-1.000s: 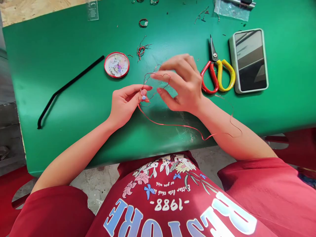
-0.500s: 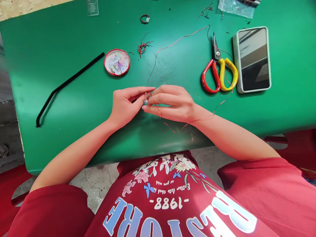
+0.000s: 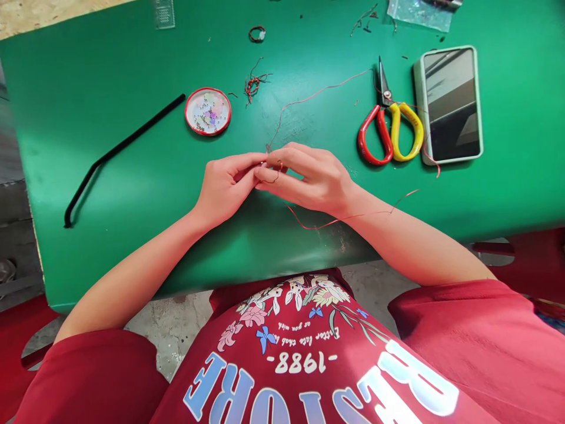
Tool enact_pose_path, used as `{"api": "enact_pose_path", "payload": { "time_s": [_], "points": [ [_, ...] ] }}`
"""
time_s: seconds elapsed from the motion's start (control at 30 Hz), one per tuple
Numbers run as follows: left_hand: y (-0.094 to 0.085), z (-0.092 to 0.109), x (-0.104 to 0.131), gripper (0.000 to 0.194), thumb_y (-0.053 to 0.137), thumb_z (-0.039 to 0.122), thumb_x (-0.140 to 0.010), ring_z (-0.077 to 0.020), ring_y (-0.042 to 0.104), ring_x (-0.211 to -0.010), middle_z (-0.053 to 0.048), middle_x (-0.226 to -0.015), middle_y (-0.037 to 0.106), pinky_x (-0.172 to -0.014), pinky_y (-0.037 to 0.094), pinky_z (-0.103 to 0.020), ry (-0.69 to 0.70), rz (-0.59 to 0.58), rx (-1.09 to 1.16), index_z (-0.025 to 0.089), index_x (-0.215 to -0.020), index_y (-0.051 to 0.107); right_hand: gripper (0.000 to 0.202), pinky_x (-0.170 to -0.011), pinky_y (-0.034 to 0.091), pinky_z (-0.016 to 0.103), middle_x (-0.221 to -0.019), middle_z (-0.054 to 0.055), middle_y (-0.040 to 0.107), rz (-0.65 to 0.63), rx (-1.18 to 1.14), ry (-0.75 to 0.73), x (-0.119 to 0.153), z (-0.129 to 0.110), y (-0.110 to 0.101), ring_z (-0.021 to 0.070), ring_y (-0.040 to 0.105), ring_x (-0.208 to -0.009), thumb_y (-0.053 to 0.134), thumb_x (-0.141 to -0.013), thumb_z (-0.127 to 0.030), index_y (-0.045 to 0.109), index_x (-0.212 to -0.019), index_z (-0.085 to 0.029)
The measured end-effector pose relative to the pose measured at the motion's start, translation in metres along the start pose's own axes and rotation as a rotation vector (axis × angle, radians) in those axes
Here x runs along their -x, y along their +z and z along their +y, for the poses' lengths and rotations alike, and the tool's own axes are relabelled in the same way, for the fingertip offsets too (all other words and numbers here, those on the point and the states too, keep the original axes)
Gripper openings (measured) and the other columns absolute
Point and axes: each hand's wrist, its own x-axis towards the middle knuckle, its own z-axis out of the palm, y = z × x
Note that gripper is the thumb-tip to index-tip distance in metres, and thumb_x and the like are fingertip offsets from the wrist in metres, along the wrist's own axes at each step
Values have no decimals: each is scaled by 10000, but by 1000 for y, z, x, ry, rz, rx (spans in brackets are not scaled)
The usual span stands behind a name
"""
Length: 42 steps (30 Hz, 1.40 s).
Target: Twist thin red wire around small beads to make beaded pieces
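- The left hand (image 3: 229, 182) is closing thumb and forefinger in a pinch on the thread (image 3: 305, 226), its other fingers curling behind.
- The right hand (image 3: 309, 176) is bringing bent fingertips up against the left ones; whether it is gripping the thread, I cannot tell, as the tips are overlapping.
- The thread is starting at the meeting fingertips, above the table's (image 3: 507, 118) near side, and a small loop of it is standing out over the right fingers.
- One length is running up and away toward the scissors (image 3: 386, 96); another is crossing the right forearm and sagging below the right hand.
- The scissors are lying to the right of the hands, blades pointing away, one handle showing red and the other yellow.
- The phone (image 3: 451, 106) is lying just beside them, dark screen up, with thread passing across its left part.
- The dish (image 3: 194, 105) is sitting beyond the left hand, holding tiny beads inside its red rim.
- A black rod (image 3: 128, 139) is lying bent to its left.
- A red tangle (image 3: 252, 87) is lying beyond the hands, and a ring (image 3: 262, 35) is resting farther off.
- A clear bag (image 3: 419, 16) is lying at the far right.
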Motion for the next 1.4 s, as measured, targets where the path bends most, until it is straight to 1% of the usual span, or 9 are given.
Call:
{"api": "enact_pose_path", "payload": {
  "time_s": [0.13,0.2,0.37,0.57,0.73,0.93,1.1,1.23,1.4],
  "points": [
    [1,-3,-2,280,637,468,-925,-131,704,-716,-7,-823,761,-719,596,-278,-14,28,144,233,-965,784,375,-794,579,289,-959,15,657,7,-35,56,-3,1,-4,107,664,-886,338,-1078,-391,656,-1086,-193],
    [2,-3,-2,296,660,498,-906,-133,707,-720,-5,-793,746,-722,603,-285,-24,41,175,231,-952,780,362,-779,587,292,-929,11,653,26,-19,48,-4,3,-3,108,669,-871,357,-1073,-390,662,-1023,-201],
    [4,0,0,245,687,465,-895,-147,731,-810,-3,-842,748,-761,621,-299,-29,118,160,236,-936,765,305,-772,611,310,-893,1,660,123,-11,-59,-3,6,4,115,691,-873,430,-1057,-379,648,-926,-209],
    [4,5,5,200,651,415,-925,-177,750,-966,0,-949,759,-854,633,-330,-11,147,71,280,-1030,754,336,-752,622,325,-859,22,708,205,-51,117,1,1,10,133,710,-836,448,-1044,-427,659,-886,-219],
    [1,1,4,183,635,361,-937,-156,742,-906,6,-993,789,-887,615,-329,142,122,-53,313,-1058,765,220,-722,615,264,-802,-3,736,399,-40,45,0,-2,11,101,695,-716,605,-991,-379,701,-1069,-196],
    [0,1,3,216,595,339,-964,-148,736,-893,-22,-1067,797,-881,594,-295,184,126,-136,280,-1103,750,307,-843,610,327,-884,26,738,224,27,125,1,2,11,128,711,-850,501,-1038,-417,718,-1175,-249],
    [2,-4,6,253,587,401,-968,-164,757,-947,-18,-1044,783,-881,625,-304,174,152,-146,255,-1125,720,278,-861,613,352,-907,22,716,243,-34,97,4,8,18,134,703,-862,496,-1037,-424,704,-1114,-256],
    [2,-12,5,227,574,363,-985,-138,769,-925,-1,-1019,786,-867,634,-274,242,136,-127,276,-1149,705,251,-835,622,353,-879,13,697,261,31,37,5,10,20,138,694,-836,505,-1033,-417,677,-1011,-236],
    [0,-12,3,209,599,271,-969,-122,770,-888,9,-1040,805,-804,632,-249,352,168,-194,286,-1131,731,235,-861,622,334,-925,22,732,273,97,-13,3,8,17,137,714,-890,513,-1037,-362,643,-1187,-236]
  ]
}}
